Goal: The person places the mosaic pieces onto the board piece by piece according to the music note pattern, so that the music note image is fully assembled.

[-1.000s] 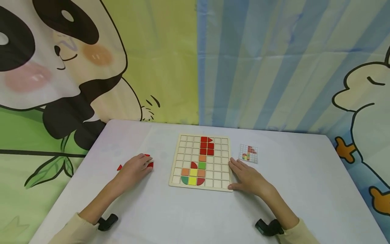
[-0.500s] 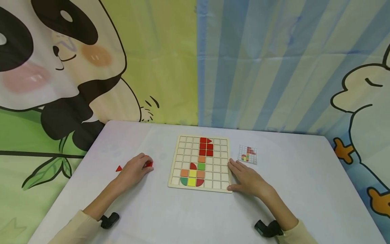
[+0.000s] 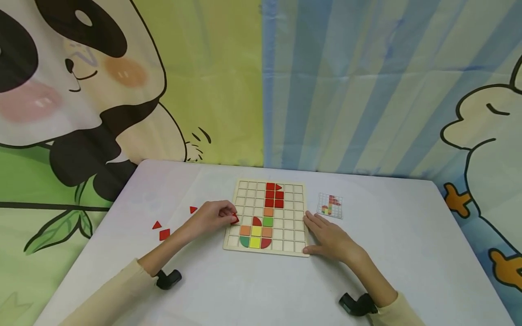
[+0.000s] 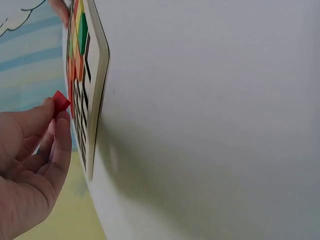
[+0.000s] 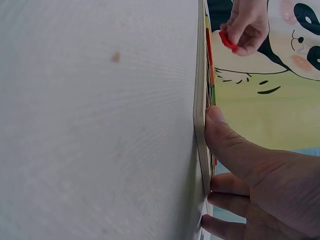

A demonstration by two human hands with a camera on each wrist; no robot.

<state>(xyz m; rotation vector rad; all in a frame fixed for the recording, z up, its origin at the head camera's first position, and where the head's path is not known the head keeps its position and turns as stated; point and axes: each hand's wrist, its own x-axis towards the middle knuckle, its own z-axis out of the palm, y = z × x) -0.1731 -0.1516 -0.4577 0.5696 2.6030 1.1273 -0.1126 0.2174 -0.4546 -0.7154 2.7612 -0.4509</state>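
Observation:
Between thumb and fingers my left hand (image 3: 212,216) pinches a small red block (image 4: 60,102), held over the left edge of a wooden grid board (image 3: 287,236). The block's full shape is partly hidden by the fingers. On the board lie flat red, orange, yellow and green pieces, squares as well as curved and triangular ones. My right hand (image 3: 332,236) rests against the board's right edge, its fingers fairly straight and its thumb (image 5: 217,120) on the rim. Left of the board are a red triangle (image 3: 157,224), a red square (image 3: 164,234) and a small red piece (image 3: 193,209).
A small card (image 3: 331,206) printed with a coloured grid pattern lies right of the board. The white table (image 3: 261,290) backs onto a cartoon-printed cloth (image 3: 346,90). Each wrist wears a black camera (image 3: 168,279).
My left hand has picked up a red block from the left of the table and carried it right to the board. Its move uncovers a red square. My right hand stays put.

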